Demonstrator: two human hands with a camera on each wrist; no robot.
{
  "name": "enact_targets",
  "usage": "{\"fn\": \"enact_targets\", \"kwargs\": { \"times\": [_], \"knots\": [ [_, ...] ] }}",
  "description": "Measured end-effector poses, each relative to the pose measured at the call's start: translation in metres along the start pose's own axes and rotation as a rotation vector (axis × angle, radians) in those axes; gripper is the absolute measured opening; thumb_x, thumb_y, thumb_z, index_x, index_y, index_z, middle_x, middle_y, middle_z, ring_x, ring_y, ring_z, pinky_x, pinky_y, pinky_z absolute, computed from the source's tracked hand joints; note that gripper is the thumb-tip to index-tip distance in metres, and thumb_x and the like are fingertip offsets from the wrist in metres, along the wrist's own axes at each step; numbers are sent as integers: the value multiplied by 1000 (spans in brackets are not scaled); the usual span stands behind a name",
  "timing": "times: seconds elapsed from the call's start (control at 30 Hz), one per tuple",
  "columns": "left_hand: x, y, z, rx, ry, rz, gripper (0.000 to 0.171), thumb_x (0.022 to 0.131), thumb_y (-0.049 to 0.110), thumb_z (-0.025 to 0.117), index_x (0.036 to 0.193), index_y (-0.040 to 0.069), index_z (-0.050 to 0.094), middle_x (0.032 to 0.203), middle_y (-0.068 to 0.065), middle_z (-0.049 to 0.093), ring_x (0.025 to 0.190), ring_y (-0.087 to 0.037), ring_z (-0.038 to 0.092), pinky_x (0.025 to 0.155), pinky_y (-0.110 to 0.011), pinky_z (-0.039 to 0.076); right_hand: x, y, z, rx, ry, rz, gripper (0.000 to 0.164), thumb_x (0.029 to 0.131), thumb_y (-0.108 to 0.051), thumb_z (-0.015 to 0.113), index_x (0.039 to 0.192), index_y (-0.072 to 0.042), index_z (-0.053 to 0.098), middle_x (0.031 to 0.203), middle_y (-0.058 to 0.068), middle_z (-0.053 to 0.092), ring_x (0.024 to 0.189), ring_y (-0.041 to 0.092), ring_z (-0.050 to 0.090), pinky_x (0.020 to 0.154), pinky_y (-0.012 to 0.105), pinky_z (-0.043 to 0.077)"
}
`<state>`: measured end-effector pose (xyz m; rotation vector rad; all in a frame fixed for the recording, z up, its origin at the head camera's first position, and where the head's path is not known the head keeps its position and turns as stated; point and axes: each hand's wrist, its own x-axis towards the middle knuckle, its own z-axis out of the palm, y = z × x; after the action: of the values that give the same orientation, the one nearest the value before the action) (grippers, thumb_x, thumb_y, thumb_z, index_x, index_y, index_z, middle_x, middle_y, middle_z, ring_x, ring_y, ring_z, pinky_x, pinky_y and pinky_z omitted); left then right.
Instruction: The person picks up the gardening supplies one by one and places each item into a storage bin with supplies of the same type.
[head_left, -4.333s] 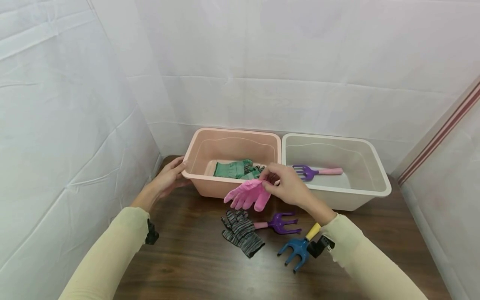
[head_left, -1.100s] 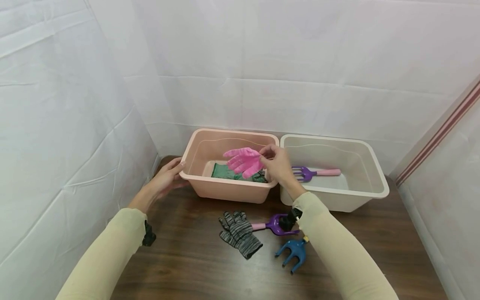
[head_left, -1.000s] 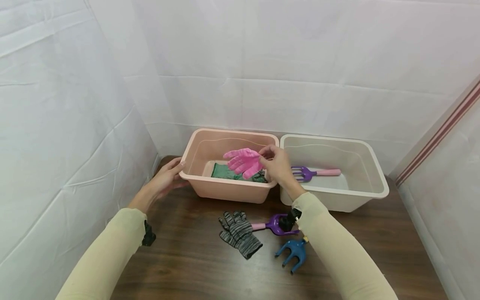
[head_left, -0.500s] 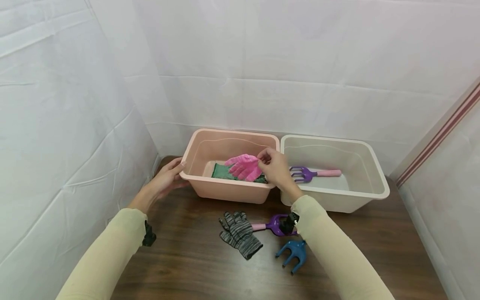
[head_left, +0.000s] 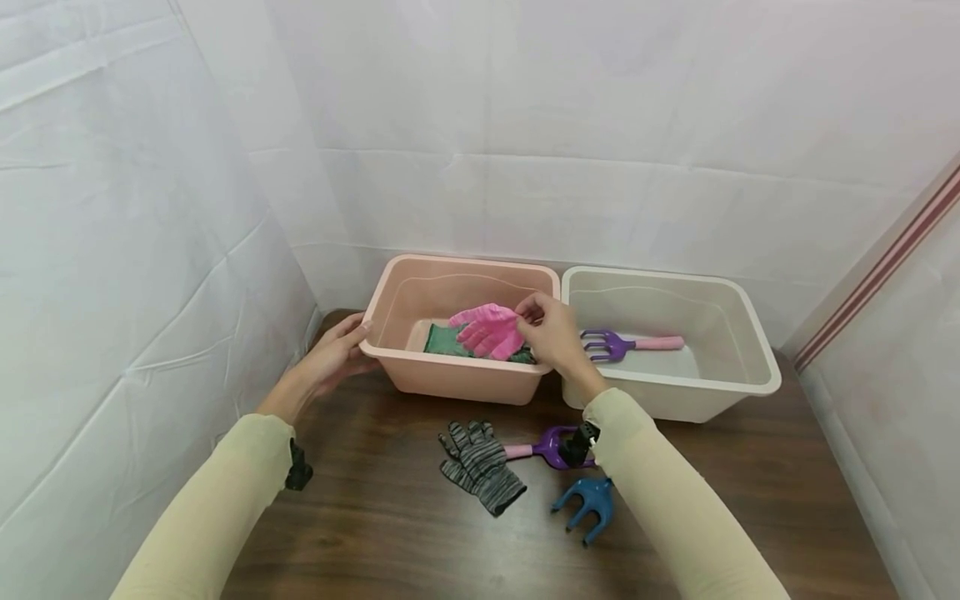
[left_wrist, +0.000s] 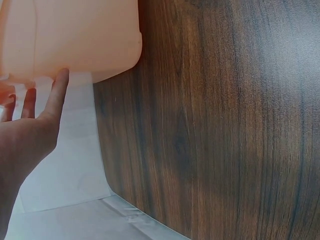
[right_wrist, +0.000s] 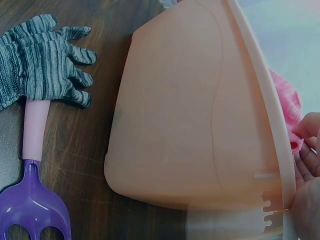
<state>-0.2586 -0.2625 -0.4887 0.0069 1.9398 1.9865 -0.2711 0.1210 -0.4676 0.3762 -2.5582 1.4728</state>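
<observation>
My right hand point(head_left: 551, 333) pinches a pink glove point(head_left: 489, 332) by its cuff, inside the peach bin point(head_left: 457, 379). Below that glove, on the bin's floor, lie green gloves point(head_left: 444, 340), partly hidden. In the right wrist view, the bin's wall covers most of the pink glove point(right_wrist: 287, 100). My left hand point(head_left: 333, 354) holds the bin's left end at the rim; the left wrist view has its fingers point(left_wrist: 59, 92) against the outer wall.
A cream bin point(head_left: 675, 392) stands right of the peach one, with a purple hand fork point(head_left: 615, 345) in it. On the wooden table point(head_left: 375, 517) lie a grey striped glove point(head_left: 483, 468), another purple fork point(head_left: 551, 450) under it, and a blue fork point(head_left: 592, 502).
My right hand has carried the pink glove from in front of the peach bin up over its rim and lowered it onto the green gloves. The left hand stays at the rim.
</observation>
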Motion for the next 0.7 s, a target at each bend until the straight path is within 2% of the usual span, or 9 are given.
{"fn": "enact_targets", "kwargs": {
  "times": [0.4,0.7],
  "knots": [
    [0,1,-1,12,13,-6,64,117,33,42,169,7,18,169,-24,26,151,-46,33,117,-62,40,1,-2,1,9,-6,17,6,96,-1,71,101,-4,70,96,10,69,89,24,65,83,35,59],
    [-2,1,-1,8,10,-8,64,117,33,42,169,7,17,169,-24,24,152,-49,30,117,-62,40,1,-1,2,8,-8,12,6,96,-2,71,101,-4,70,96,9,69,89,23,66,83,34,58]
  ]
}}
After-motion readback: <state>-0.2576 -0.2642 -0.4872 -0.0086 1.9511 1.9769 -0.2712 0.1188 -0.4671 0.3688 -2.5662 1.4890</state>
